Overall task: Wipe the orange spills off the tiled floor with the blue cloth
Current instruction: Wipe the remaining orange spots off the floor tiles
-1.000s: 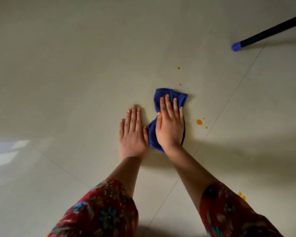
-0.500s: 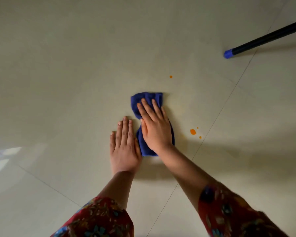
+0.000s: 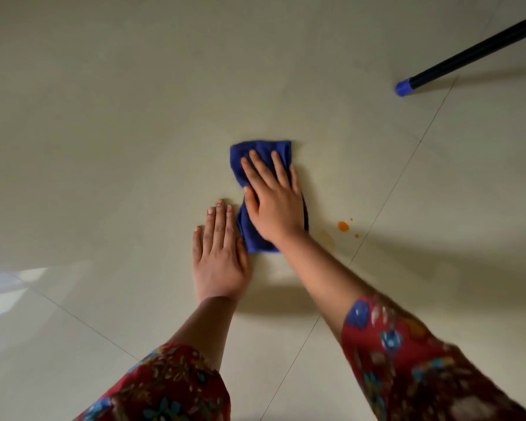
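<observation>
The folded blue cloth [image 3: 263,151] lies on the cream tiled floor [image 3: 134,117] at the centre of the view. My right hand [image 3: 275,205] presses flat on top of it, fingers spread and pointing away from me, covering its middle. My left hand [image 3: 220,253] rests flat on the bare tile just left of the cloth's near end, holding nothing. An orange spill [image 3: 343,226] with two tiny drops beside it sits on the floor to the right of my right wrist. A faint orange smear [image 3: 327,238] lies between that spill and the cloth.
A black pole with a blue tip [image 3: 403,88] lies on the floor at the upper right, running out of view. A tile joint [image 3: 392,189] runs diagonally just right of the spill. A bright reflection [image 3: 0,293] shows at the left edge.
My right hand has slid the cloth left and then farther away from me. The lone orange dot beyond the cloth no longer shows. My left hand stays planted.
</observation>
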Available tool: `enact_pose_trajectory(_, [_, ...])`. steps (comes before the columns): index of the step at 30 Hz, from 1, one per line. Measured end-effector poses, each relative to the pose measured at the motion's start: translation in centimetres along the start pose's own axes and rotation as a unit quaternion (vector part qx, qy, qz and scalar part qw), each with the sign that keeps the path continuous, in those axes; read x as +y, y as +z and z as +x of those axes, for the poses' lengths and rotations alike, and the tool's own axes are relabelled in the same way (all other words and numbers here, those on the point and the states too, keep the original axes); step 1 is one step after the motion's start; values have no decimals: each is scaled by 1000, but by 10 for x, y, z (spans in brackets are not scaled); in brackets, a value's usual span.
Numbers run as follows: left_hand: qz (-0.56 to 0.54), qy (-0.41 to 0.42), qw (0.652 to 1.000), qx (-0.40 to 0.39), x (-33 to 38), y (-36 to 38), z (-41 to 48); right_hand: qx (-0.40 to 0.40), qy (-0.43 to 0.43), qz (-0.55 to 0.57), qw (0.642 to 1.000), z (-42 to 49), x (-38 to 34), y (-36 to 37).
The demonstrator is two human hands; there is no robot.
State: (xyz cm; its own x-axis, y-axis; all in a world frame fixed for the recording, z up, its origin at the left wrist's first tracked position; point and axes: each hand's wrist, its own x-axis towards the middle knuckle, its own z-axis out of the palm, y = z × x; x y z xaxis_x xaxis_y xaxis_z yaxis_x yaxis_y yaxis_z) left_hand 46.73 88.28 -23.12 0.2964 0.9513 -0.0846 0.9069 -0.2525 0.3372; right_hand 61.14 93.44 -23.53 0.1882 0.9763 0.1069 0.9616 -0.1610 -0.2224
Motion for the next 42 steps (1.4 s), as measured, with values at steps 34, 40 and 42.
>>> enact_pose_trajectory(34, [1, 2, 1000, -5, 0, -1, 0, -20, 228, -67, 971, -126, 62, -37])
enact_pose_trajectory(40, [-2, 2, 1000, -7, 0, -2, -1, -63, 73, -37, 995, -180, 34, -39])
enact_pose_trajectory(42, [0, 0, 1000, -10, 0, -1, -2, -49, 169, -41, 983, -193, 62, -45])
